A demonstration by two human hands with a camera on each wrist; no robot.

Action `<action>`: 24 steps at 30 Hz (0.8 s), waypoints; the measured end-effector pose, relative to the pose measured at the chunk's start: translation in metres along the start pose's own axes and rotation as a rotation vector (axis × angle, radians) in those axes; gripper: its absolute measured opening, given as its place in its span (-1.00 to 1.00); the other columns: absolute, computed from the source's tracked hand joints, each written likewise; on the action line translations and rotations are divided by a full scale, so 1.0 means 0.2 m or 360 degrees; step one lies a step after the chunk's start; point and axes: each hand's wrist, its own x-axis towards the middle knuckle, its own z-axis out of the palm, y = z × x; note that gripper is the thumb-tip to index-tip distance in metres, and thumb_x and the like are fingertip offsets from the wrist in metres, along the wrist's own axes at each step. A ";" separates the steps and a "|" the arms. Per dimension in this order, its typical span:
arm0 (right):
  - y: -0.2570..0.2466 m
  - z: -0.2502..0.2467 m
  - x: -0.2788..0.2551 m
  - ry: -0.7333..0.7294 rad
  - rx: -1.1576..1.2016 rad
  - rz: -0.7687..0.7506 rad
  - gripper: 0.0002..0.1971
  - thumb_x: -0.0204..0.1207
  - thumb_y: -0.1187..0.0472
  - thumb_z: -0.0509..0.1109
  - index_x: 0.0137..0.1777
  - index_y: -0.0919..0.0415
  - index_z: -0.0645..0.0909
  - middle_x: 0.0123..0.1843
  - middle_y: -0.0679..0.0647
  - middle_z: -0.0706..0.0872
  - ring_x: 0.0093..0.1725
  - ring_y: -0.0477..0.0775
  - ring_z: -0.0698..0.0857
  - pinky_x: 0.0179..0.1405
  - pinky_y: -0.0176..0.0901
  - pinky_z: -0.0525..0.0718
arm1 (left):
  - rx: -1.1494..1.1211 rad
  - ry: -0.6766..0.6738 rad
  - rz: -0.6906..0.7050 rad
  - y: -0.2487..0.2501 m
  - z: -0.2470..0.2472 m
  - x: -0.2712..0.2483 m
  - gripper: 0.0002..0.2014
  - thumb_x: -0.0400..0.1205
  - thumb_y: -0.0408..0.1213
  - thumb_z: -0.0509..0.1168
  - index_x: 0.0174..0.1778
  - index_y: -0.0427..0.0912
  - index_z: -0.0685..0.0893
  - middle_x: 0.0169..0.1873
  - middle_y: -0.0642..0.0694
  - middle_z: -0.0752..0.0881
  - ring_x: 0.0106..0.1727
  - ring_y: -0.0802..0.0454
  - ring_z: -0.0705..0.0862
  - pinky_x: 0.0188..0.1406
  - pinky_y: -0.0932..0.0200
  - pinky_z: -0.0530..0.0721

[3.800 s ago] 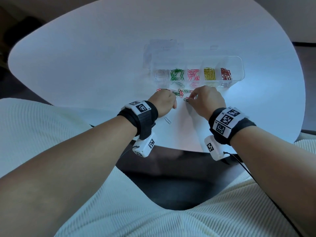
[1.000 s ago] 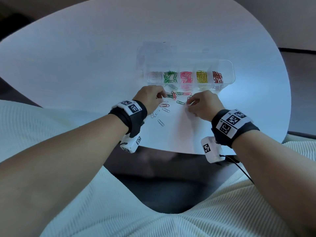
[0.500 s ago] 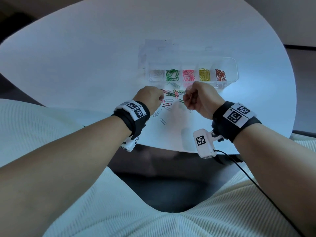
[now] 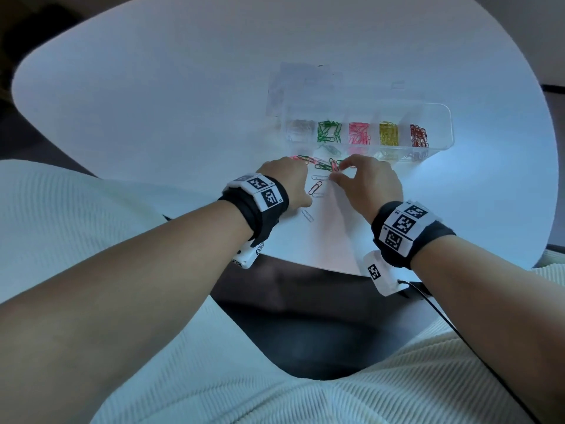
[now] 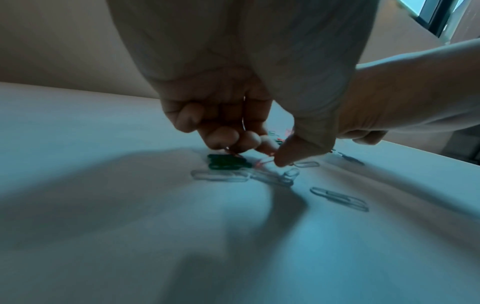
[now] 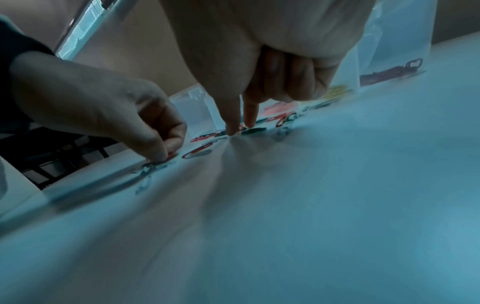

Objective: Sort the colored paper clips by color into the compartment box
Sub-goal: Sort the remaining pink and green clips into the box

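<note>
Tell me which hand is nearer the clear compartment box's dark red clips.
Right. The right hand is below-left of the dark red paper clips, by the loose pile; the left hand lies farther left.

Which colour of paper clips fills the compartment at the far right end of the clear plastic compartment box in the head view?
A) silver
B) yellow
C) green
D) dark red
D: in the head view the clear plastic compartment box holds, from left to right, silver, green, pink, yellow and then the dark red paper clips in its rightmost compartment.
</note>
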 end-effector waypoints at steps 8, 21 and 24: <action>0.00 -0.01 0.01 0.0046 -0.0058 -0.0095 -0.78 0.53 0.03 0.41 0.16 -0.11 0.72 0.07 0.07 0.80 0.00 0.17 0.73 -0.11 -0.14 0.60 | -0.0426 0.0150 0.0220 -0.01 -0.04 0.00 -0.88 0.44 -0.40 0.29 -0.25 -0.07 0.57 -0.26 0.02 0.64 -0.16 -0.07 0.62 -0.15 0.16 0.58; 0.02 -0.04 0.02 -0.0006 -0.0088 -0.0074 -0.76 0.54 -0.10 0.44 0.06 -0.01 0.78 -0.01 0.09 0.80 -0.10 0.12 0.71 -0.20 -0.21 0.53 | -0.0445 0.0327 0.0080 -0.11 -0.08 0.00 -0.78 0.54 -0.36 0.30 0.02 -0.06 0.76 -0.04 -0.01 0.76 -0.03 0.01 0.67 0.02 0.21 0.60; 0.00 -0.04 0.02 -0.0070 -0.0157 -0.0064 -0.78 0.54 -0.06 0.44 0.03 0.02 0.79 -0.04 0.13 0.79 -0.13 0.15 0.71 -0.23 -0.20 0.53 | -0.0333 0.0302 0.0316 -0.04 -0.02 0.00 -0.71 0.61 -0.31 0.29 0.24 -0.05 0.71 0.10 -0.02 0.71 0.06 0.03 0.62 0.07 0.25 0.48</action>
